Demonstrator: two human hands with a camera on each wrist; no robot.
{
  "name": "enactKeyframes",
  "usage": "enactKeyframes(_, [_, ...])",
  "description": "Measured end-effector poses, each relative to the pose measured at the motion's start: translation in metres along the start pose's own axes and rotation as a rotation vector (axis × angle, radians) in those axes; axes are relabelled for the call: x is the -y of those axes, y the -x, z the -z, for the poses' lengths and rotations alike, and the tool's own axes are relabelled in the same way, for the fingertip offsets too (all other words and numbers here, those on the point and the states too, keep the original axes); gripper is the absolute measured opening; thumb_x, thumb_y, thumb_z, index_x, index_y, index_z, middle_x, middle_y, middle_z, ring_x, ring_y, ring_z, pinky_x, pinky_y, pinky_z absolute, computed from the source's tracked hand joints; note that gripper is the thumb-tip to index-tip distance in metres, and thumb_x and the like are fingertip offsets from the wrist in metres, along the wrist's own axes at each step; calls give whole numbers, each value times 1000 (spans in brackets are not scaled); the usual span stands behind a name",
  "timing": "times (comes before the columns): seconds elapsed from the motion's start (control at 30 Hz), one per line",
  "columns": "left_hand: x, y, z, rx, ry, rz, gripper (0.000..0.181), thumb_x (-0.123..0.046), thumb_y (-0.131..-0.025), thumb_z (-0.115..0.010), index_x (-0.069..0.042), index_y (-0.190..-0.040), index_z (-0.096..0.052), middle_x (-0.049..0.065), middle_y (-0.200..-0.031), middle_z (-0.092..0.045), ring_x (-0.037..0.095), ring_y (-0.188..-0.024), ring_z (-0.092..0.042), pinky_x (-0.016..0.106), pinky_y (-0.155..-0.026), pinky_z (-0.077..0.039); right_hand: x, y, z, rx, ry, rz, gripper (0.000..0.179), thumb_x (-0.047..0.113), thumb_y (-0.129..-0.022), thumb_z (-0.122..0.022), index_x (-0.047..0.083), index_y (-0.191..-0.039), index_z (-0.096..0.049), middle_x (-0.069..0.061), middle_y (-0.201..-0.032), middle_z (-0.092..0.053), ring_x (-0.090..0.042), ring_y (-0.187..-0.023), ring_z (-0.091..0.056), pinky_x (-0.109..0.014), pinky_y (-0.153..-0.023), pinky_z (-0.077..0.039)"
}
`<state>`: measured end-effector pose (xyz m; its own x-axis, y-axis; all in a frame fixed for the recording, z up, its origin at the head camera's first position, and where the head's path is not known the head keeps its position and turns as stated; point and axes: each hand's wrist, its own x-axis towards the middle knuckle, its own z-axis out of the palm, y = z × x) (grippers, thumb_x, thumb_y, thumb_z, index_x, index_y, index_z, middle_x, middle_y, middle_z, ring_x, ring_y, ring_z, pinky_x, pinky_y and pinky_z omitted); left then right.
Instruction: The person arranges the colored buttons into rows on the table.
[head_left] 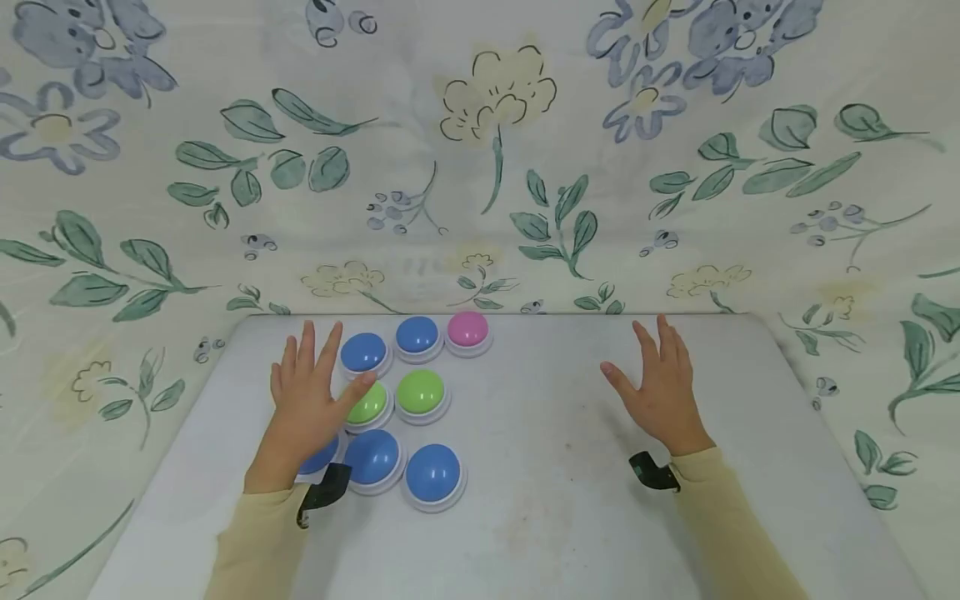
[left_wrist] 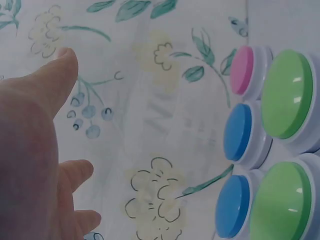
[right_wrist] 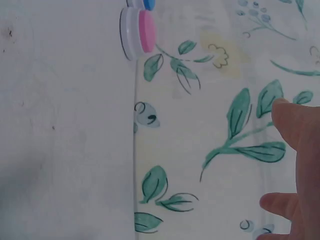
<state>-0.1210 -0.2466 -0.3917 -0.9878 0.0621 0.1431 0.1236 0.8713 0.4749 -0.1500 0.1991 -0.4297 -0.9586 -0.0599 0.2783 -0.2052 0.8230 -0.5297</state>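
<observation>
My left hand [head_left: 307, 408] hovers over the left side of the button group, fingers spread and nothing in its grasp. Its thumb overlaps a green button [head_left: 369, 405] in the head view, and its wrist partly hides a blue button [head_left: 321, 457]. My right hand [head_left: 660, 400] is held above the right half of the white table, fingers stretched out and holding nothing. Beside the left hand are round dome buttons on white bases: a pink one [head_left: 468, 329], a second green one [head_left: 420, 392] and several blue ones [head_left: 432, 473].
The white table [head_left: 540, 533] has a few faint stains near its middle. Behind it and down both sides hangs a floral cloth [head_left: 480, 233]. A dark strap piece [head_left: 654, 472] sits at the right wrist, with a similar one [head_left: 327, 487] at the left.
</observation>
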Motion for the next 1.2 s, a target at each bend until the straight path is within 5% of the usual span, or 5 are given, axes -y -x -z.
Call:
enactKeyframes(0.93, [9,4,-39,-89,243,92,85,-44,-100,-57,-4,-161,-13,25,-164,-17,51,-150,-7,80,-111,-8,74,-6,-97,86,-275,83,75,45,-95,-64,3,-152,-38,-21,-163,-23,-42,-147,-21,-68,-113,-30])
enactKeyframes(1.2, [11,7,-51,-60,290,120,87,-46,-99,-59,-8,-162,-11,28,-163,-18,50,-149,-15,73,-115,-17,92,-6,-115,126,-323,67,75,44,-94,-65,6,-152,-39,-18,-161,-27,-40,-147,-23,-65,-113,-33])
